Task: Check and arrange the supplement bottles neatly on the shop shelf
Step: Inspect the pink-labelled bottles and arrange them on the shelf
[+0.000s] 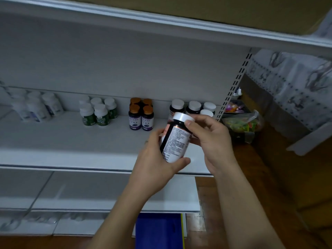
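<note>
A dark supplement bottle point(175, 139) with a white cap and a white printed label is held tilted in front of the white shelf point(71, 141). My left hand point(158, 159) grips its lower body from the left. My right hand point(210, 139) holds it near the cap, thumb on the cap's edge. Behind it, at the back right of the shelf, stand several dark bottles with white caps point(195, 107). Further left stand purple-labelled bottles with orange caps point(141, 116), green-labelled white bottles point(98, 112) and several white bottles point(36, 106).
An upper shelf point(161, 24) carries a cardboard box overhead. A slotted upright point(233, 87) ends the shelf on the right; beyond it lie a bag of colourful items point(240, 124) and a patterned cloth point(296, 83). Lower white shelves point(89, 193) and a blue box point(158, 230) sit below.
</note>
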Demonstrator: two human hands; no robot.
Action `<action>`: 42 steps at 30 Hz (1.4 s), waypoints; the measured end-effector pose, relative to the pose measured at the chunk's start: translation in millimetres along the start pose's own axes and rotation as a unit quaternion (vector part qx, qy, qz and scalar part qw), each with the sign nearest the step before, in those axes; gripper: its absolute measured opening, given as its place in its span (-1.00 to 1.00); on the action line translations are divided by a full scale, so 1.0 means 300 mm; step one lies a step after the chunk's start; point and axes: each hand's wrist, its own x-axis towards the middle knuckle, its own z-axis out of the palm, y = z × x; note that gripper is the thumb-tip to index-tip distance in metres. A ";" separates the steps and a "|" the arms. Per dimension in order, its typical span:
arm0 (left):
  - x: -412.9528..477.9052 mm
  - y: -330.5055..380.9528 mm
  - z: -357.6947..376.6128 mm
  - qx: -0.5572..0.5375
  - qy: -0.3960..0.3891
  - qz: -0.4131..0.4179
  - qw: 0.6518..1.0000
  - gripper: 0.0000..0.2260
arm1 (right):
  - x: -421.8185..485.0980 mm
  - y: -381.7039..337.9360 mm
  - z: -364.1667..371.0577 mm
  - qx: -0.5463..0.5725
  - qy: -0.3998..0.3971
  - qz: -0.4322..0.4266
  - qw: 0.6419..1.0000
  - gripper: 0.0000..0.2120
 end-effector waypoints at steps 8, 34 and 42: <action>-0.054 -0.045 -0.070 -0.031 0.013 0.026 0.999 -0.15 | -0.062 -0.014 0.080 -0.005 0.013 0.002 1.000 -0.88; 0.002 -0.037 -0.092 -0.016 -0.044 0.067 0.997 -0.23 | -0.018 -0.052 0.080 0.025 -0.027 0.017 0.999 -0.76; 0.009 -0.069 -0.089 -0.044 -0.020 0.066 0.997 -0.31 | 0.006 -0.042 0.046 0.050 -0.076 0.048 0.995 -0.65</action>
